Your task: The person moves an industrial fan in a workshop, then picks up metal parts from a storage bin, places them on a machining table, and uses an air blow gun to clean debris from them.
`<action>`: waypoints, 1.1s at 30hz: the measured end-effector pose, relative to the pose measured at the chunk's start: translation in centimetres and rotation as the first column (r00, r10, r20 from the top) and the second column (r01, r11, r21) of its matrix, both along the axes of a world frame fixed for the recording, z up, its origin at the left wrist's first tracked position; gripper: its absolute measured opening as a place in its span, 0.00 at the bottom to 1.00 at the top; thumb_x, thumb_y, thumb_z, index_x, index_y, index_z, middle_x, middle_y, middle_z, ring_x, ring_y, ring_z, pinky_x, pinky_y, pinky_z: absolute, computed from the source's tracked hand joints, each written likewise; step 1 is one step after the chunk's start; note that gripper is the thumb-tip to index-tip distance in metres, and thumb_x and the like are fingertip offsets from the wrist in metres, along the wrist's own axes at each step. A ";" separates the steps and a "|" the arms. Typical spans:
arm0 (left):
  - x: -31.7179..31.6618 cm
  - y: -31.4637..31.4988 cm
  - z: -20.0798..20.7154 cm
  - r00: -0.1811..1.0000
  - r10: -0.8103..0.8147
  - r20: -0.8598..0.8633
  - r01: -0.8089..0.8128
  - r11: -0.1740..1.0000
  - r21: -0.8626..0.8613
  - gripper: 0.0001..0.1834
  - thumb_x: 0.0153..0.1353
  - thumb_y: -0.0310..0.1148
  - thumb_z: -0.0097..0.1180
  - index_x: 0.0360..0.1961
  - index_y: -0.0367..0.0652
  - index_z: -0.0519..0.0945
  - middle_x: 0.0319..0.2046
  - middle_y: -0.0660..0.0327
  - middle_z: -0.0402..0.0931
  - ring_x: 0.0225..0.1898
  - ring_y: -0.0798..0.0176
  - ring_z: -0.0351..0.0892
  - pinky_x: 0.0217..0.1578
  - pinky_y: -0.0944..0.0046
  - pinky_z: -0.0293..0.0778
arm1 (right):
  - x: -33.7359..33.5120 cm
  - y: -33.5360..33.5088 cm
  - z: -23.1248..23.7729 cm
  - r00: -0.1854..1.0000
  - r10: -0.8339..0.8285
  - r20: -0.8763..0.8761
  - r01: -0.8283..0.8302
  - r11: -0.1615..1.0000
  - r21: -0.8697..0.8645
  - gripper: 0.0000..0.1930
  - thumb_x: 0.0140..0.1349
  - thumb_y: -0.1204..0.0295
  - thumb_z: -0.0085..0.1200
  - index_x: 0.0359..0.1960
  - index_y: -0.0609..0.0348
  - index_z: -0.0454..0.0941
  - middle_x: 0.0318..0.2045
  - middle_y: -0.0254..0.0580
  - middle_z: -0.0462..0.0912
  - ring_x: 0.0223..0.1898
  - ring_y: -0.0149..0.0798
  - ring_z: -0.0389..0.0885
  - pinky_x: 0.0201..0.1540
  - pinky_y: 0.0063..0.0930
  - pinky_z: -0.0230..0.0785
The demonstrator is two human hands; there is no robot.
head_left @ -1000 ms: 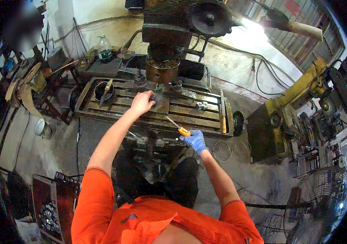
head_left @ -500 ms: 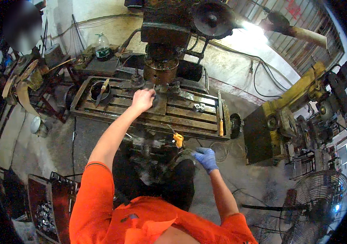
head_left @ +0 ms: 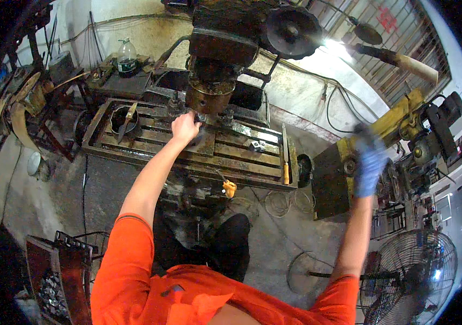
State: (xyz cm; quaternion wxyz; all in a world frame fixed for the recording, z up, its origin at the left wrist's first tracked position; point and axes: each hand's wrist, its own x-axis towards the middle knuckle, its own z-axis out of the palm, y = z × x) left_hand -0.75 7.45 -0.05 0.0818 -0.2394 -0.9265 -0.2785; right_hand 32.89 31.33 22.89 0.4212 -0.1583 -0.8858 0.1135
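Observation:
My left hand [head_left: 186, 128], bare, reaches to the metal table [head_left: 158, 154] of a milling machine, just under its spindle [head_left: 209, 96]. Its fingers are curled closed beside the spindle; what they grip is hidden. My right hand [head_left: 370, 165], in a blue glove, is raised off to the right, away from the table, smeared by motion so its fingers cannot be read. On the table's right part lie small shiny metal blocks [head_left: 258, 145] and a long file [head_left: 286, 170] with a wooden handle. A round pot [head_left: 116, 120] with a brush [head_left: 130, 112] across it sits at the left end.
A yellow object [head_left: 229, 188] hangs at the table's front edge. A caged fan [head_left: 410, 273] stands at lower right, a yellow-and-dark machine [head_left: 332, 173] beyond the table. At lower left is a box [head_left: 36, 254] of metal pieces. A bottle [head_left: 127, 58] stands back left.
My right hand has swung up and to the right, from near the table's front to beside the yellow machine. My left hand stays by the spindle. The whole view has shifted slightly.

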 end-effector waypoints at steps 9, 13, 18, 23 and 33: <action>-3.1 -0.2 -2.7 0.998 -0.027 0.059 0.021 0.995 0.094 0.19 0.43 0.41 0.62 0.38 0.51 0.79 0.31 0.55 0.78 0.35 0.51 0.77 0.37 0.54 0.72 | -3.6 -5.2 11.7 0.539 0.564 -0.626 -0.719 0.695 0.007 0.17 0.60 0.62 0.40 0.43 0.63 0.68 0.45 0.48 0.72 0.50 0.45 0.70 0.58 0.42 0.54; -1.6 0.3 -1.1 0.996 -0.067 0.053 0.063 0.996 0.067 0.18 0.42 0.42 0.62 0.37 0.51 0.79 0.29 0.54 0.78 0.35 0.50 0.77 0.36 0.54 0.73 | -2.0 -6.9 5.7 0.569 0.579 -0.584 -0.658 0.747 0.099 0.15 0.59 0.61 0.38 0.35 0.61 0.68 0.37 0.46 0.73 0.46 0.49 0.71 0.56 0.44 0.56; -2.1 0.0 -1.5 0.999 -0.043 0.026 0.041 0.996 0.079 0.18 0.42 0.42 0.63 0.33 0.44 0.79 0.28 0.52 0.78 0.34 0.50 0.77 0.35 0.54 0.73 | -1.8 -6.7 1.9 0.600 0.494 -0.629 -0.545 0.828 0.130 0.17 0.61 0.60 0.38 0.29 0.63 0.69 0.32 0.46 0.74 0.43 0.49 0.73 0.55 0.50 0.58; -1.9 0.2 -1.4 0.999 -0.021 0.032 0.019 0.997 0.077 0.17 0.42 0.42 0.64 0.28 0.39 0.79 0.27 0.51 0.78 0.33 0.49 0.77 0.34 0.54 0.73 | -2.1 -8.3 -0.7 0.620 0.416 -0.666 -0.480 0.872 0.097 0.15 0.61 0.63 0.39 0.26 0.63 0.69 0.30 0.45 0.74 0.41 0.48 0.74 0.53 0.47 0.60; -1.7 0.1 -1.1 0.999 -0.052 0.005 0.052 0.994 0.096 0.22 0.41 0.46 0.64 0.24 0.35 0.76 0.27 0.47 0.76 0.32 0.46 0.76 0.33 0.52 0.73 | -2.4 -8.2 -1.6 0.560 0.444 -0.700 -0.537 0.837 0.101 0.14 0.60 0.64 0.42 0.29 0.65 0.71 0.30 0.44 0.76 0.42 0.45 0.73 0.52 0.42 0.59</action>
